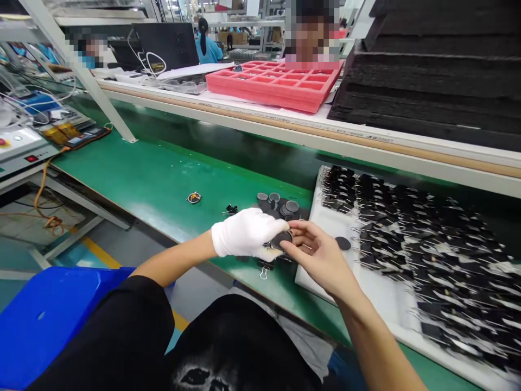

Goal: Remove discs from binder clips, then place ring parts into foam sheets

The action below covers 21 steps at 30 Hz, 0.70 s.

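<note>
My left hand point(246, 233), in a white glove, is closed around a dark round disc point(280, 239) above the bench's front edge. The bare fingers of my right hand point(319, 252) pinch the same disc from the other side; part of it is hidden by the fingers. Just behind my hands lies a pile of flat grey-black discs point(290, 207) on the green bench. A black binder clip point(265, 269) shows below my left hand, and more binder clips point(231, 209) lie left of the pile. Farther left is a small round watch-like part point(194, 197).
At right, a white tray point(344, 220) carries rows of binder clips point(386, 244) and a loose disc point(343, 243). A shelf above the bench holds a pink foam tray point(268, 89) and black foam stacks point(427, 81). A blue bin point(52, 315) stands lower left. People sit beyond.
</note>
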Each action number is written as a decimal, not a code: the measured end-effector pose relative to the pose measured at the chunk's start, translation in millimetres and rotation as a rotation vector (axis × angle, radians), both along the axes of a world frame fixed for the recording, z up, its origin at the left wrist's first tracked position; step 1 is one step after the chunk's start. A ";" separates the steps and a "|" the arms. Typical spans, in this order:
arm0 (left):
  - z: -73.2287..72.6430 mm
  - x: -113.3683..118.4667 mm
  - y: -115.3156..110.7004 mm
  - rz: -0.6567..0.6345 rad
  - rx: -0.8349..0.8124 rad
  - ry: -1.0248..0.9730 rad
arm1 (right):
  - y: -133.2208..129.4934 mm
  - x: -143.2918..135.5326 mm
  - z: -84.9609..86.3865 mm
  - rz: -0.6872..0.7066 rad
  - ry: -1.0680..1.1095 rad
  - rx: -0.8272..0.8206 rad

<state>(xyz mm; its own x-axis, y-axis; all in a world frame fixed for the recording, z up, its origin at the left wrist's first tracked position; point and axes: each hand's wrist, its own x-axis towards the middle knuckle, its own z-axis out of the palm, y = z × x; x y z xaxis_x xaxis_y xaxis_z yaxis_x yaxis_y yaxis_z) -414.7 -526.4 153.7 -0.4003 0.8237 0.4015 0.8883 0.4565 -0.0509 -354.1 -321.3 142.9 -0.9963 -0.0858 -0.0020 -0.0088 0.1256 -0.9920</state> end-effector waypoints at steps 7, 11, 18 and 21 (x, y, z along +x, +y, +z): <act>-4.2 22.7 -10.2 0.072 0.034 -0.069 | -6.6 4.3 1.8 0.109 -0.097 -0.005; -2.4 -11.7 -28.9 0.174 0.144 -0.232 | 3.6 -31.5 8.2 0.137 -0.101 0.143; -34.4 -115.7 -67.6 0.699 0.090 -0.380 | -2.5 -77.9 6.1 0.256 0.204 0.863; -51.9 -137.4 -70.6 0.915 -0.078 -0.410 | -28.6 -85.0 1.4 0.444 0.235 1.095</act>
<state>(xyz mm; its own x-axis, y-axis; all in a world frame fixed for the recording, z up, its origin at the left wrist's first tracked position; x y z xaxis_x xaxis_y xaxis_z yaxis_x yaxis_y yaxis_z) -552.1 -597.1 101.8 -0.9876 0.1489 0.0490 0.1539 0.9806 0.1212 -439.1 -349.8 144.3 -0.8662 -0.4873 -0.1106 -0.4307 0.8403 -0.3293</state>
